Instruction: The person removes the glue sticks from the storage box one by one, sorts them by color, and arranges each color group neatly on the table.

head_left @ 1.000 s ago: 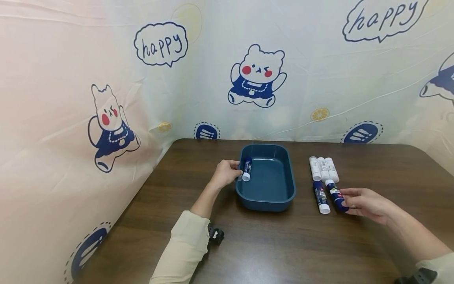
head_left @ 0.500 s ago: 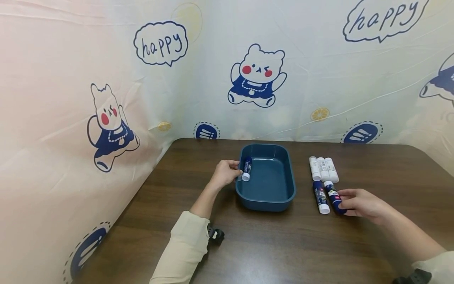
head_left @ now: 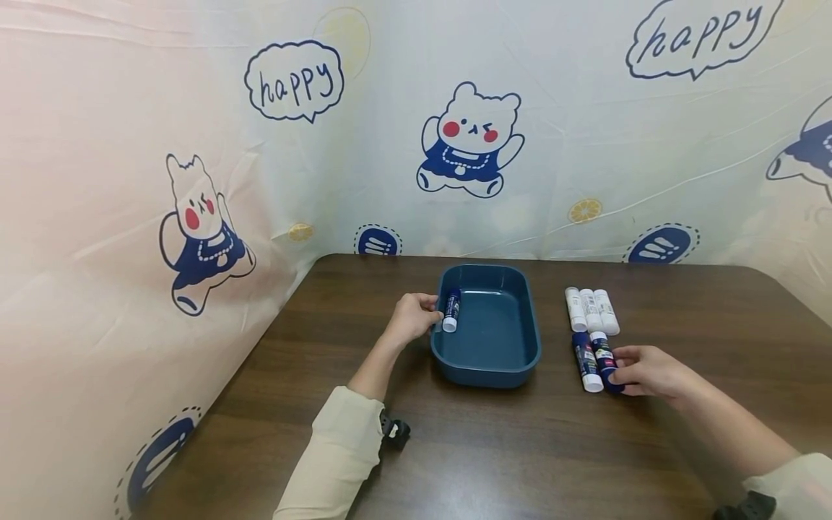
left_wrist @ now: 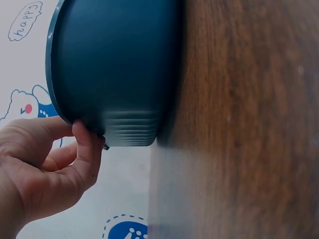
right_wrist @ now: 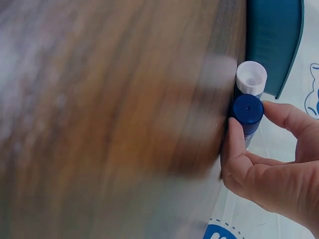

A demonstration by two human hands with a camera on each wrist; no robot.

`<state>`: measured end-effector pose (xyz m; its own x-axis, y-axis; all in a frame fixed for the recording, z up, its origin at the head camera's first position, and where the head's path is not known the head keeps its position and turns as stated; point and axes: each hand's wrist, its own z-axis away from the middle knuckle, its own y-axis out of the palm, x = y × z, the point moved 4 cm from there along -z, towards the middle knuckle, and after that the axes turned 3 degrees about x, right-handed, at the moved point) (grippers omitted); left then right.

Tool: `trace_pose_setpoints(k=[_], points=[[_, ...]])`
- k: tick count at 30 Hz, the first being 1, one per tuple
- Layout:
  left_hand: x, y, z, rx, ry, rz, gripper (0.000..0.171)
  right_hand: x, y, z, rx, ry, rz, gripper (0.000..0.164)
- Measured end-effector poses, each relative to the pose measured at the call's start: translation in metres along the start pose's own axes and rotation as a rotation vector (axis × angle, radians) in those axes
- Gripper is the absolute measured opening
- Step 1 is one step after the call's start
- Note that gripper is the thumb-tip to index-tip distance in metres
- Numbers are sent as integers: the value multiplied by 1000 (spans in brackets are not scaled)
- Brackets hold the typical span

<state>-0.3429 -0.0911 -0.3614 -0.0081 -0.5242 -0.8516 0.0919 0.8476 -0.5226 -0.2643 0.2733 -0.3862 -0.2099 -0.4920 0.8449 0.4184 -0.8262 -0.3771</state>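
Observation:
My left hand (head_left: 412, 318) grips the left rim of a blue-green plastic bin (head_left: 486, 377); in the left wrist view, thumb and fingers pinch the edge of the bin (left_wrist: 114, 64). Inside the bin, along its left wall, lies a navy glue stick with a white end (head_left: 451, 310). My right hand (head_left: 656, 372) holds another navy glue stick (head_left: 604, 354) between thumb and fingers, its blue end (right_wrist: 248, 109) facing the right wrist camera. This stick lies right alongside a second navy glue stick (head_left: 587, 362), whose white end (right_wrist: 251, 77) points toward me.
Three white glue sticks (head_left: 591, 310) lie side by side just beyond the navy pair, right of the bin. Everything rests on a dark brown wooden table (head_left: 520, 448). A printed cloth (head_left: 364, 144) hangs behind the table and on its left.
My right hand has slid its glue stick leftward, straightening it against the neighbouring navy one. The left hand stays on the bin's rim.

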Motion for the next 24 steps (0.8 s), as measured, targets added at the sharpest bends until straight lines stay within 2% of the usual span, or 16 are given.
trace_pose_setpoints(k=[14, 19, 21, 24], points=[[1, 0, 0, -1, -25, 4, 38, -1, 1, -3, -6, 16, -24, 68], [1, 0, -1, -1, -24, 11, 38, 2, -3, 0, -7, -2, -23, 67], [0, 0, -1, -3, -27, 13, 38, 6, -5, 1, -30, -19, -9, 65], [0, 0, 0, -7, -31, 13, 37, 15, -9, 2, -122, -52, 38, 65]])
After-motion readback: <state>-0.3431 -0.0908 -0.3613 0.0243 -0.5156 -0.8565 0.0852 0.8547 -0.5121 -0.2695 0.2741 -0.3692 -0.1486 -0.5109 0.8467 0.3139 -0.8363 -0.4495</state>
